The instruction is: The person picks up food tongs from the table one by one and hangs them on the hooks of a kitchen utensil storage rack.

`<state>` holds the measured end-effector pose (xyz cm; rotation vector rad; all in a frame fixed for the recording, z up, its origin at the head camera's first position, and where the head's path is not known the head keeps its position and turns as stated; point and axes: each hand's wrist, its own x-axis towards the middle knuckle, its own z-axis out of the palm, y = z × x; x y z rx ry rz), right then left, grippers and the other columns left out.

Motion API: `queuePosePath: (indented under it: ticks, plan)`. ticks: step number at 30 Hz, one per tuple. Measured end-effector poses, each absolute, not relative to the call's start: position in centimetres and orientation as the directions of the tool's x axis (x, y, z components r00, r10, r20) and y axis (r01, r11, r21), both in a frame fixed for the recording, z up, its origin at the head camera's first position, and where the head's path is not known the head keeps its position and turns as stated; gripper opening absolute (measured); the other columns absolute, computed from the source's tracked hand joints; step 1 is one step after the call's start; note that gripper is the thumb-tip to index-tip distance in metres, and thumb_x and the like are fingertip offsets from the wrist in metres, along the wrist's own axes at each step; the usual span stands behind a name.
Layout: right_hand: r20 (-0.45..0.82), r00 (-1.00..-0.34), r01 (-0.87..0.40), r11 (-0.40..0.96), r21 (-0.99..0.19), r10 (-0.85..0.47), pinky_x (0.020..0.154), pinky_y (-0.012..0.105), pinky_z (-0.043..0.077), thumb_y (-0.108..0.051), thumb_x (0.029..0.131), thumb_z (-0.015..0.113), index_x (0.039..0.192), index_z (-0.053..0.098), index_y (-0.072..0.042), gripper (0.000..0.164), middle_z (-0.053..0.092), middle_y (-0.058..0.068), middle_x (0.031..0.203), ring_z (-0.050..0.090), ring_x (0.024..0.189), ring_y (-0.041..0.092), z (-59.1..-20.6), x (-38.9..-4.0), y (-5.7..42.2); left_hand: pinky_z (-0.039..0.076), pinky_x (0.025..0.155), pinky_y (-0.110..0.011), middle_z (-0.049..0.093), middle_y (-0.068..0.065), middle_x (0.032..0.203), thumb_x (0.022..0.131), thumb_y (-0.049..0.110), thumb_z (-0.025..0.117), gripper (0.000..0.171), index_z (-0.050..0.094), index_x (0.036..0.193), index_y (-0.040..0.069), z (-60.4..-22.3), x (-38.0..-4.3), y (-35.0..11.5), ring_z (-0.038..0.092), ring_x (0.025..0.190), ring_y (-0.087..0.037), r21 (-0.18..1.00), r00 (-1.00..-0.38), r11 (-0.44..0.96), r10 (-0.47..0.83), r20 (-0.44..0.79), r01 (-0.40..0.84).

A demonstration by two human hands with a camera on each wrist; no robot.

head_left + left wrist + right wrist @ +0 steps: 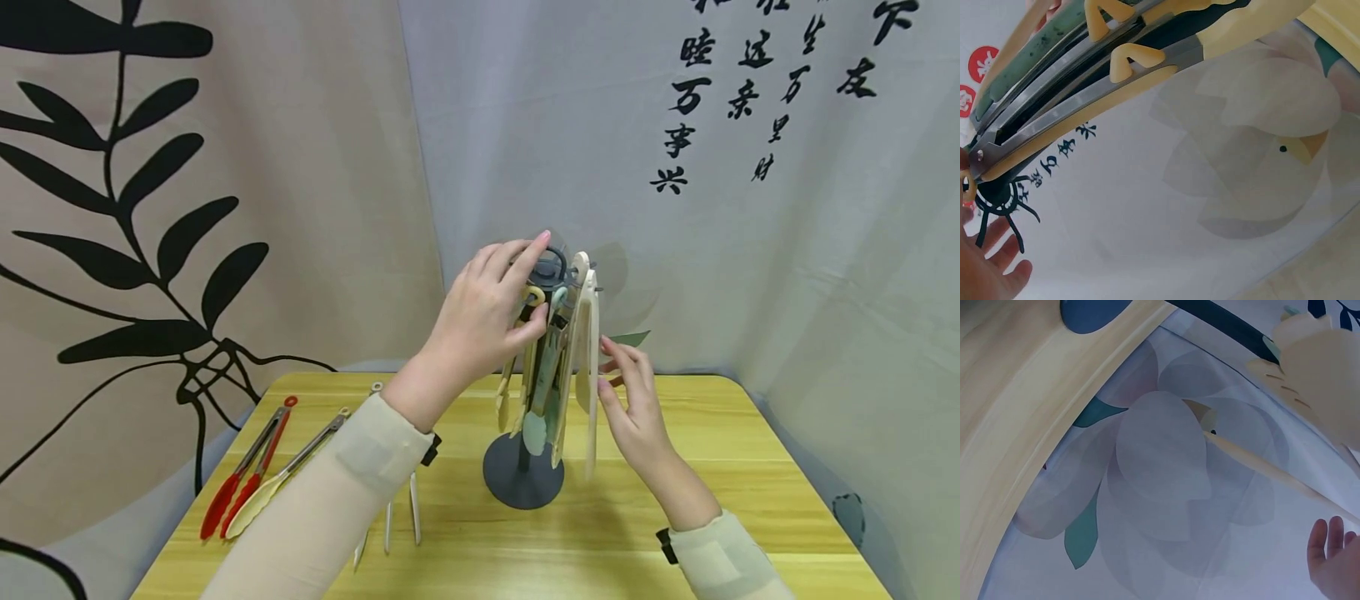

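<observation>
A dark rotating utensil rack point(523, 479) stands on the table with several tongs and flat utensils hanging from its hooks. My left hand point(491, 300) is spread around its top, the forefinger by the ring handle point(551, 268) and the thumb beside the yellow end loop point(534, 295) of hanging yellow-tipped tongs point(1085, 128). In the left wrist view, those fingers are apart behind the dark hooks point(999, 197). Green-tipped tongs point(535, 432) hang next to them. At the rack's right side, my right hand point(637, 408) holds its fingers loosely extended beside a cream flat utensil point(592, 375).
Red-tipped tongs point(251, 471) and yellow-tipped tongs point(262, 504) lie on the table's left side. Several thin metal pieces point(415, 508) show beyond my left sleeve, partly hidden. A printed curtain point(322, 167) hangs close behind the wooden table point(675, 492).
</observation>
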<state>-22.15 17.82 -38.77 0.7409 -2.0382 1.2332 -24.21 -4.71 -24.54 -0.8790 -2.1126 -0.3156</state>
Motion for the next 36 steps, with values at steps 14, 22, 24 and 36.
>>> queuePosePath:
  ticks: [14, 22, 24, 36]
  plan:
    - [0.758, -0.639, -0.721, 0.442, -0.534, -0.127, 0.086, 0.016, 0.036, 0.014, 0.089, 0.048, 0.142, 0.037, 0.001, 0.056, 0.039, 0.02, 0.131, 0.042, 0.107, 0.013, -37.6, -21.4, 17.7, 0.035, 0.104, -0.048, 0.031, -0.009, 0.149, 0.087, 0.034, 0.055, 0.072, 0.024, 0.151, 0.018, -26.1, -23.5, -7.1, 0.032, 0.135, -0.026, 0.028, -0.399, 0.657, 0.423, 0.814, 0.753]
    - [0.748, -0.648, -0.712, 0.464, -0.527, -0.144, 0.085, 0.014, 0.035, 0.015, 0.088, 0.047, 0.138, 0.038, 0.009, 0.05, 0.039, 0.026, 0.125, 0.043, 0.107, 0.009, -34.7, -19.0, 16.9, 0.028, 0.108, -0.054, 0.028, -0.014, 0.15, 0.088, 0.034, 0.047, 0.069, 0.026, 0.149, 0.01, -29.8, -24.0, -10.4, 0.029, 0.136, -0.033, 0.138, -0.471, 0.667, 0.348, 0.811, 0.732]
    - [0.748, -0.646, -0.712, 0.474, -0.518, -0.151, 0.085, 0.013, 0.035, 0.015, 0.088, 0.047, 0.137, 0.038, 0.009, 0.05, 0.039, 0.027, 0.125, 0.045, 0.106, 0.019, -34.4, -18.9, 17.1, 0.028, 0.107, -0.055, 0.028, -0.014, 0.15, 0.089, 0.033, 0.048, 0.069, 0.024, 0.15, 0.012, -31.0, -24.1, -11.3, 0.029, 0.136, -0.034, 0.184, -0.527, 0.683, 0.334, 0.782, 0.706]
    - [0.749, -0.623, -0.728, 0.516, -0.452, -0.223, 0.091, 0.016, 0.036, 0.01, 0.087, 0.053, 0.144, 0.037, -0.005, 0.061, 0.04, 0.014, 0.138, 0.045, 0.115, 0.022, -36.0, -21.2, 19.7, 0.022, 0.11, -0.059, 0.005, -0.015, 0.158, 0.095, 0.048, 0.047, 0.083, -0.005, 0.153, 0.017, -39.7, -24.3, -16.4, 0.014, 0.142, -0.04, 0.44, -0.906, 0.823, 0.194, 0.377, 0.36]
